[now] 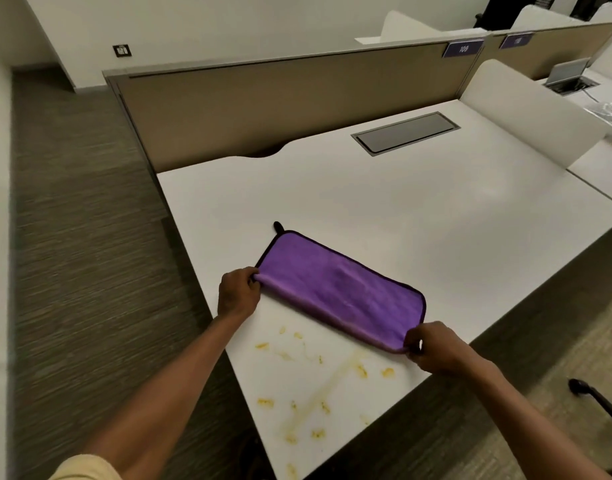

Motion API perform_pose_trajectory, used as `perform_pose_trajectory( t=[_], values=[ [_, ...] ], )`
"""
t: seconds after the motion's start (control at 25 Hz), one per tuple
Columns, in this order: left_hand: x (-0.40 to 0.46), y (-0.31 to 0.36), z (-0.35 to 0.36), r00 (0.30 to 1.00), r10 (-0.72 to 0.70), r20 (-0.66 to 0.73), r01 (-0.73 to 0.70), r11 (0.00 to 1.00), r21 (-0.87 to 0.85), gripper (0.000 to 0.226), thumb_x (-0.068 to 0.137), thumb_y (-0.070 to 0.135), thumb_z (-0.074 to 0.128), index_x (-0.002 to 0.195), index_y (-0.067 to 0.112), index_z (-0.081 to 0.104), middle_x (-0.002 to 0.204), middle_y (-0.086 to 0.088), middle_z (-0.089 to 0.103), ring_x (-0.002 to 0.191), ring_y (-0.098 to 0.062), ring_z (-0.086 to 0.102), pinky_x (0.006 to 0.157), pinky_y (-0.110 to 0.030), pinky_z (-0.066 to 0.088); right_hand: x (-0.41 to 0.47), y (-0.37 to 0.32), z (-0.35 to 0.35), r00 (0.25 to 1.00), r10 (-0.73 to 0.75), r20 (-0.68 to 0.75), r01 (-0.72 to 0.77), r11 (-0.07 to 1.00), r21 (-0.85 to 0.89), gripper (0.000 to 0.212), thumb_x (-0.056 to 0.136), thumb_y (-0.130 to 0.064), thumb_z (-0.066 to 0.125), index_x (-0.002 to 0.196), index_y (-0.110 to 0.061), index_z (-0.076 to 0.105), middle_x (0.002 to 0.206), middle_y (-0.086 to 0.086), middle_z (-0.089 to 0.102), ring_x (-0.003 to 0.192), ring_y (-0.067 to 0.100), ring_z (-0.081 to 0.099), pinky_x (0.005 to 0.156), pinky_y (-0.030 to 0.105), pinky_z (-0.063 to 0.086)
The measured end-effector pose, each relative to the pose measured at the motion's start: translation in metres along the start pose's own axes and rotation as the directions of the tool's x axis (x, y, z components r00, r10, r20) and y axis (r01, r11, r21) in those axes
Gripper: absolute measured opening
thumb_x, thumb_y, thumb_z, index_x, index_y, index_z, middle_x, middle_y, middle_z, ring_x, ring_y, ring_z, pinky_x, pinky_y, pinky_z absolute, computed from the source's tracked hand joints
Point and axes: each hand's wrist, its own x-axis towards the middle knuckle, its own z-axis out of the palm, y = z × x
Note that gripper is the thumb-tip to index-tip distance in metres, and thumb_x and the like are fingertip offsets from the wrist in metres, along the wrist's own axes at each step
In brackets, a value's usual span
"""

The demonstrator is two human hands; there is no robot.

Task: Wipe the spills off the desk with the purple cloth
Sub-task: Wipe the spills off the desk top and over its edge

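Purple cloth lies folded on white desk, beside yellow spills.

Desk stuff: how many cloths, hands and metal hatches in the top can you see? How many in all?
Purple cloth: 1
Hands: 2, the left hand and the right hand, each pinching a near corner of the cloth
Metal hatch set in the desk: 1
Total: 4

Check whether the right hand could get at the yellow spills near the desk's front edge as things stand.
Probably yes: the yellow spills lie just beside the right hand with bare desk between, though it is pinching the purple cloth.
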Motion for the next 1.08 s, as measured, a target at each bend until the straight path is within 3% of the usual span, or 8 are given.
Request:
perform_pose_trajectory(
  t=[0.12,0.2,0.28,0.4,0.56,0.72,0.96,1.08],
  values=[
    [0.01,-0.001,-0.005,0.991,0.088,0.1,-0.082,0.995,-0.059,0.054,0.092,0.005,0.062,0.145,0.014,0.056,0.102,-0.009,0.072,0.094,-0.027,0.067,0.087,-0.036,0.053,0.013,-0.017,-0.011,0.992,-0.119,-0.049,0.119,0.993,-0.005,0.015,0.088,-0.032,0.067,0.1,-0.036,0.075,0.105,-0.011,0.077,0.097,0.013,0.071,0.088,0.033,0.059],
    [0.009,-0.008,-0.005,0.99,0.115,0.076,-0.113,0.993,-0.028,0.065,0.09,0.004,0.063,0.151,0.017,0.045,0.094,-0.005,0.064,0.086,-0.024,0.062,0.082,-0.037,0.051,0.039,-0.036,-0.013,0.938,-0.259,-0.232,0.25,0.966,-0.068,0.035,0.095,-0.029,0.063,0.13,-0.033,0.067,0.14,-0.003,0.064,0.133,0.019,0.057,0.107,0.035,0.048],
    [-0.004,-0.022,-0.001,0.987,0.157,-0.015,-0.156,0.986,0.054,0.05,0.086,0.005,0.067,0.133,0.015,0.052,0.09,-0.003,0.059,0.084,-0.03,0.059,0.075,-0.042,0.05,0.069,-0.061,-0.007,0.897,-0.397,-0.192,0.358,0.91,-0.208,0.056,0.103,-0.039,0.052,0.157,-0.036,0.036,0.17,-0.003,0.023,0.158,0.018,0.017,0.127,0.037,0.021],
    [-0.02,-0.038,0.004,0.959,0.283,-0.018,-0.278,0.95,0.145,0.019,0.085,0.013,0.076,0.099,0.012,0.063,0.09,-0.005,0.062,0.087,-0.033,0.06,0.075,-0.044,0.051,0.1,-0.082,0.01,0.896,-0.431,-0.11,0.373,0.863,-0.341,0.056,0.108,-0.053,0.025,0.159,-0.05,0.003,0.171,-0.011,-0.011,0.158,0.019,-0.015,0.129,0.044,-0.004],
    [-0.002,-0.057,0.003,0.903,0.417,0.102,-0.429,0.878,0.21,0.035,0.087,0.026,0.075,0.115,0.006,0.073,0.124,-0.017,0.067,0.12,-0.039,0.062,0.097,-0.048,0.052,0.114,-0.077,0.016,0.884,-0.429,-0.186,0.357,0.876,-0.325,0.056,0.104,-0.061,0.018,0.157,-0.054,0.002,0.172,-0.012,-0.008,0.159,0.019,-0.014,0.129,0.046,-0.006],
    [0.003,-0.067,0.008,0.895,0.394,0.211,-0.441,0.856,0.269,0.057,0.096,0.044,0.053,0.148,0.019,0.053,0.158,-0.007,0.045,0.151,-0.028,0.034,0.116,-0.048,0.033,0.129,-0.088,0.018,0.924,-0.213,-0.319,0.172,0.973,-0.152,0.061,0.102,-0.065,0.014,0.16,-0.048,0.006,0.173,-0.01,-0.003,0.16,0.019,-0.012,0.13,0.049,-0.001],
    [0.002,-0.069,0.009,0.883,0.379,0.277,-0.463,0.802,0.378,0.064,0.102,0.052,0.024,0.159,0.026,0.033,0.169,0.0,0.024,0.157,-0.021,0.016,0.128,-0.045,0.01,0.093,-0.071,0.049,0.912,-0.22,-0.346,0.193,0.975,-0.111,0.054,0.106,-0.056,0.012,0.158,-0.052,-0.005,0.171,-0.016,-0.01,0.159,0.02,-0.017,0.129,0.05,-0.004],
    [0.002,-0.069,0.01,0.882,0.384,0.275,-0.465,0.808,0.363,0.065,0.102,0.052,0.022,0.159,0.025,0.034,0.168,-0.002,0.024,0.157,-0.023,0.017,0.128,-0.046,0.01,0.051,-0.054,0.086,0.901,-0.221,-0.373,0.192,0.975,-0.114,0.053,0.106,-0.055,0.013,0.158,-0.052,0.002,0.172,-0.017,-0.006,0.16,0.019,-0.01,0.128,0.05,0.006]
  ],
)
